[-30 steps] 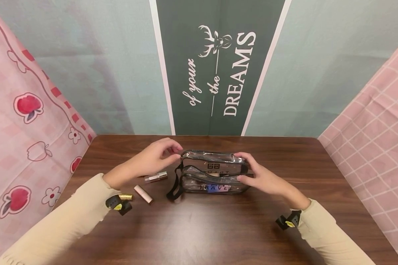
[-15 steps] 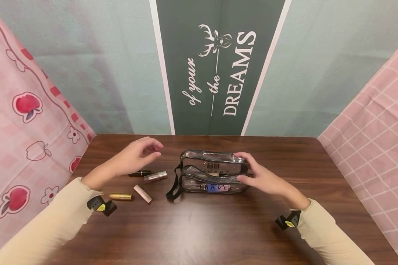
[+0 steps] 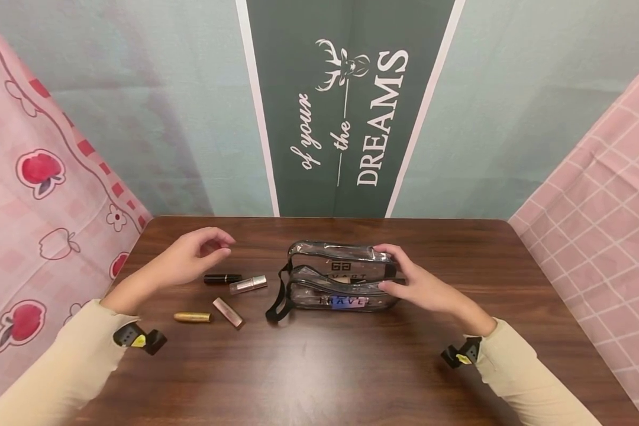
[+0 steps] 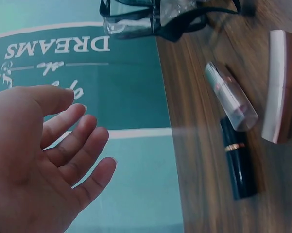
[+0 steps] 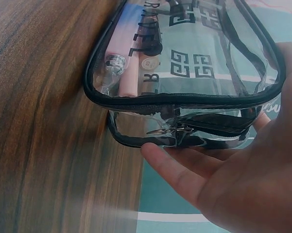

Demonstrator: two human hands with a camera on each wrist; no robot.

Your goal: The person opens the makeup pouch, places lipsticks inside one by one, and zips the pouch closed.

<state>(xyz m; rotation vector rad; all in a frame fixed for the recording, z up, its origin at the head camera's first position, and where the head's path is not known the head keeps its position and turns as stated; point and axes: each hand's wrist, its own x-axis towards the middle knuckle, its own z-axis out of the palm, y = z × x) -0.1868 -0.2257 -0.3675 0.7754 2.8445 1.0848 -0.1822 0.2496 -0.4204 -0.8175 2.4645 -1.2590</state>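
Gripping pouch (image 3: 342,291) with right fingers (image 5: 175,167). Probably handling light, floppy, best by piping (image 5: 194,100). Hanging left fingers (image 4: 85,155) loose, empty, left of pouch.

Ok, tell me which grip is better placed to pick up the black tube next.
Left, I'd say: the left grip is empty and hovers near the black tube, while the right grip holds the clear bag, farther off.

Head view looks forward-down — nearer wrist views apparently share its pouch (image 3: 341,288).
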